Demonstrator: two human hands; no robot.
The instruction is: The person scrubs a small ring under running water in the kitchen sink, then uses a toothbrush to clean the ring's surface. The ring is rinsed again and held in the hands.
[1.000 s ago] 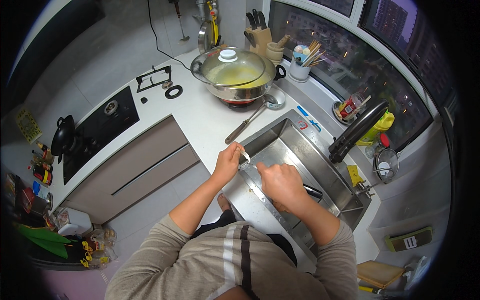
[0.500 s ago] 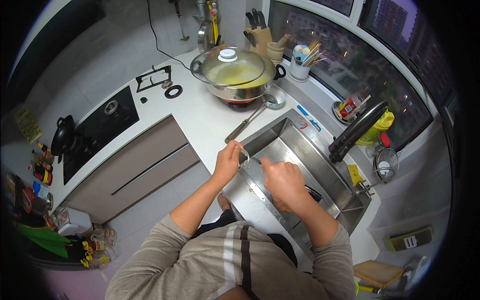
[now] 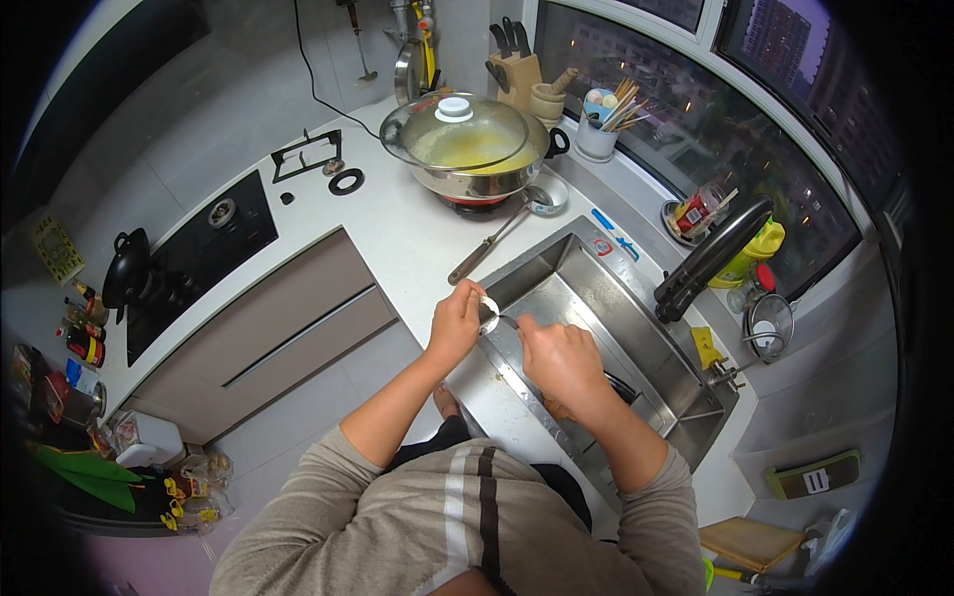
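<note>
A stainless-steel sink (image 3: 606, 298) spreads beneath the right hand (image 3: 563, 366), closed around a metal-tipped tool (image 3: 509, 321). At that fist's ten o'clock, the left hand (image 3: 456, 318) pinches a small pale-rimmed piece (image 3: 491, 314), at nine o'clock from the tip.

The pale piece (image 3: 490, 316) in my left hand (image 3: 457, 320) looks smooth and faintly shiny, its material too small to tell. My sleeves (image 3: 298, 487) are matt knit cloth. The sink (image 3: 556, 298) is brushed metal with a dull sheen, beaded with water along its near ledge. The counter (image 3: 417, 258) is smooth white, and the pot (image 3: 467, 186) polished metal under a clear glass lid (image 3: 422, 129) with a glossy white knob (image 3: 454, 109). The faucet (image 3: 711, 253) is satin black, the cooktop (image 3: 243, 238) glossy black, the knife block (image 3: 517, 79) plain wood.
</note>
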